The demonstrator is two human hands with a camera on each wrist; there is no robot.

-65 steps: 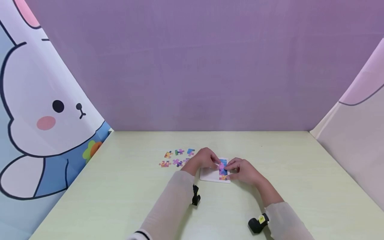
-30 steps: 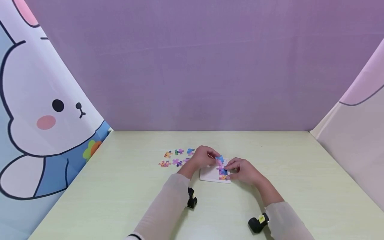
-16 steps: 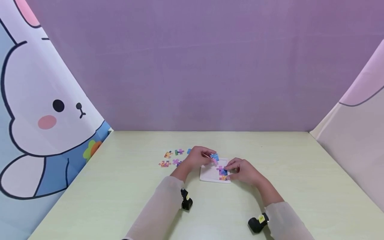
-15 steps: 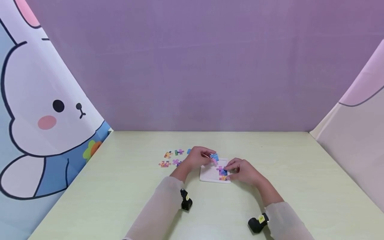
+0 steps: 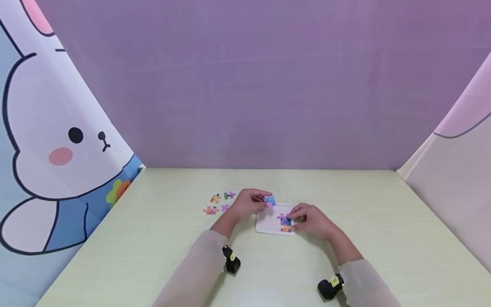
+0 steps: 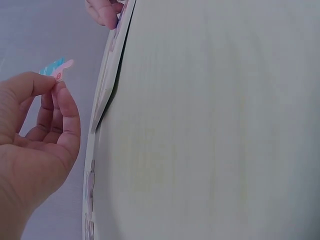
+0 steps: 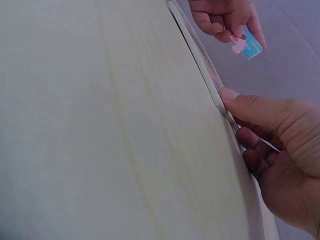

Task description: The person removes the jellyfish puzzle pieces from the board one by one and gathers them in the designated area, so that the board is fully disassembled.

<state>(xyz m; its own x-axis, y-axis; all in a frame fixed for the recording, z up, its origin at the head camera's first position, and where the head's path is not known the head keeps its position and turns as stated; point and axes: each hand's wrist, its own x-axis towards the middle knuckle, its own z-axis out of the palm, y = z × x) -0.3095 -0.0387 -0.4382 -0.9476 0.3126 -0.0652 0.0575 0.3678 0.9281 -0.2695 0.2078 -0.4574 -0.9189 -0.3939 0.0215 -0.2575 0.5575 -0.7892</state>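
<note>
My left hand point(image 5: 246, 204) pinches a blue and pink jigsaw piece point(image 5: 270, 200) between thumb and fingertips, raised over the back edge of a white puzzle tray point(image 5: 266, 224). The left wrist view shows the same piece point(image 6: 54, 67) tilted up, with the other fingers curled below. My right hand point(image 5: 312, 220) grips the tray's right edge, thumb at the rim and fingers bent beside it in the right wrist view. A column of joined pieces point(image 5: 284, 221) lies along the tray's right side, partly under the right fingertips. The tray's left part is bare white.
Several loose jigsaw pieces point(image 5: 211, 210) lie on the pale table point(image 5: 161, 238) left of the tray, some hidden behind the left hand. A purple backdrop point(image 5: 245, 85) stands behind the table. A small black camera point(image 5: 232, 259) is worn on each wrist.
The left hand has lifted the blue and pink piece off the upper end of the column and carried it left, turning it. The right hand stays at the tray's edge.
</note>
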